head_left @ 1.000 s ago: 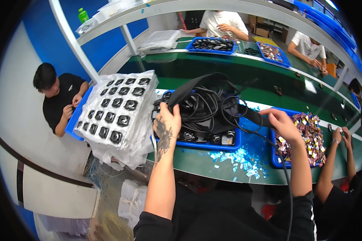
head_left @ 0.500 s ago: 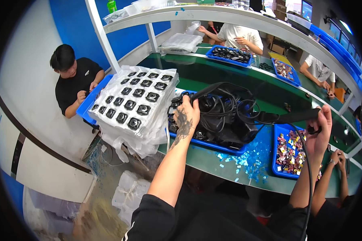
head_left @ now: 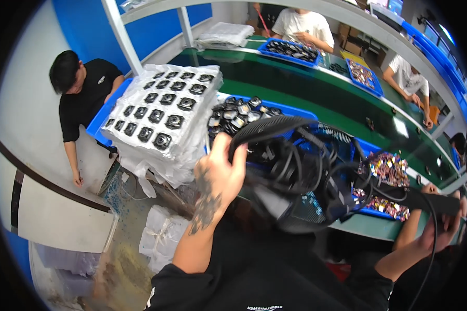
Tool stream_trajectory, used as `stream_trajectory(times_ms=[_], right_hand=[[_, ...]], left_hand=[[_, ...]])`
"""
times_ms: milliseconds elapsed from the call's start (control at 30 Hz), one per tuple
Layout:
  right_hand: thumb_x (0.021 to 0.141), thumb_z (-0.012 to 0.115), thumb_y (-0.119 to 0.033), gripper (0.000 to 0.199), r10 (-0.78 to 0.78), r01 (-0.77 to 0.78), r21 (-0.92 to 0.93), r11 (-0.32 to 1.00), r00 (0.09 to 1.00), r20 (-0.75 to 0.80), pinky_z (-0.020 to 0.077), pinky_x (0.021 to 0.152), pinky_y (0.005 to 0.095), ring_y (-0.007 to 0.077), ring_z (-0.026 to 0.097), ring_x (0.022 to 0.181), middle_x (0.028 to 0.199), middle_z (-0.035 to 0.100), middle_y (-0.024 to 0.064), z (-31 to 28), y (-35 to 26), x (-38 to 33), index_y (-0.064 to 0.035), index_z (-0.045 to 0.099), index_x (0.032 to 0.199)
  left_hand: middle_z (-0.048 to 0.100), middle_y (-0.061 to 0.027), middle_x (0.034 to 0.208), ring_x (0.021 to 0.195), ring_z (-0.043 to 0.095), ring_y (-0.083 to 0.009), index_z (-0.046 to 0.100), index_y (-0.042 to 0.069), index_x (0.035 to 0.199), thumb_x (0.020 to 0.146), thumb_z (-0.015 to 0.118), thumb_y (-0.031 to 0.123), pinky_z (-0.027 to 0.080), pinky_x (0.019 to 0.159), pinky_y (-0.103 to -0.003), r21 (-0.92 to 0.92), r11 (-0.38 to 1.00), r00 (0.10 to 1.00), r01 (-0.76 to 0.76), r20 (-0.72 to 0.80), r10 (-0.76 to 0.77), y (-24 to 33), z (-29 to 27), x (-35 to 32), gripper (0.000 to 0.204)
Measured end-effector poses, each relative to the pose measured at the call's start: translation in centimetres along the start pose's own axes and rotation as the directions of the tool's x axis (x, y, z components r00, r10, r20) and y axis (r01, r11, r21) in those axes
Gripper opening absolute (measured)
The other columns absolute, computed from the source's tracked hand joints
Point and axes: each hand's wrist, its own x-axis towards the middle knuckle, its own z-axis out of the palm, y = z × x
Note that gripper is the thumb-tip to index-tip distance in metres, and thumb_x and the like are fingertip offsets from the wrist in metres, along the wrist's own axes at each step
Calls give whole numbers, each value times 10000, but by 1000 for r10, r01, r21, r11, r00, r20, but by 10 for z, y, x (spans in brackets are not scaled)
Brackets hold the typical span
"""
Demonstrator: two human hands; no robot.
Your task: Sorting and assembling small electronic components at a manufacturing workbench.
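Note:
A black strap harness (head_left: 275,124) with mesh panels and looped cables stretches between my hands, above the near edge of the bench. My left hand (head_left: 220,171) is closed round its broad strap at the left. At the far right, my right hand (head_left: 443,228) grips the harness's dark band, and a thin cable hangs beside it. The harness partly covers a blue tray (head_left: 296,110) behind it. Small black square parts (head_left: 236,114) are heaped in that tray. Parts of the harness are blurred by motion.
White foam trays (head_left: 189,132) are stacked at the left, black lens modules in the top one. Another blue tray of small reddish pieces (head_left: 386,171) lies to the right. A co-worker (head_left: 88,98) stands at the left; others sit across the green bench (head_left: 254,80). A white post (head_left: 122,39) rises behind the foam.
Both hands have come nearer to me, the right one also farther right. The harness came with them, uncovering black parts in the tray. The left co-worker's arm has dropped.

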Motion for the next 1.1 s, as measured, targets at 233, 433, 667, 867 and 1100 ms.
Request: stream_trajectory(times_ms=[233, 433, 667, 867, 1100], right_hand=[[847, 599, 77, 303, -20, 5, -104, 995, 990, -142, 374, 671, 264, 113, 396, 724, 844, 380, 18, 9, -17, -132, -138, 389, 892], [874, 634, 14, 327, 88, -167, -226, 960, 943, -321, 360, 551, 199, 40, 375, 556, 813, 424, 10, -1, 1, -216, -144, 352, 926], [548, 932, -227, 674, 238, -459, -544, 702, 872, -428, 390, 560, 261, 87, 431, 546, 693, 465, -5, -45, -59, -319, -99, 404, 946], [615, 854, -131, 639, 727, -968, -194, -156, 21, -687, 405, 642, 217, 77, 542, 808, 860, 565, -29, -39, -77, -336, -33, 503, 1140], [953, 580, -157, 342, 937, -927, -183, -327, -293, -193, 458, 908, 299, 138, 572, 1006, 1087, 616, 70, -41, -23, -495, 1, 522, 1251]], left_hand=[[499, -91, 556, 469, 556, -274, 542, 50, 799, 796, 719, 140, 419, 467, -366, 272, 945, 970, 184, 106, -219, -18, -40, -156, 198], [519, -84, 530, 467, 578, -280, 523, 70, 791, 853, 666, 201, 413, 457, -373, 325, 942, 889, 88, 401, -221, -72, -1, -242, 203], [526, -78, 533, 484, 576, -303, 526, 78, 826, 870, 647, 270, 417, 479, -407, 436, 883, 827, 172, 423, -370, -97, -19, -288, 231], [520, -67, 537, 491, 567, -286, 543, 98, 874, 863, 659, 341, 403, 494, -399, 496, 843, 695, 209, 531, -485, -112, -29, -309, 269], [605, -15, 653, 560, 555, -166, 617, 49, 955, 645, 877, 285, 481, 625, -279, 333, 795, 284, 507, 806, -519, -147, -72, -293, 469]])
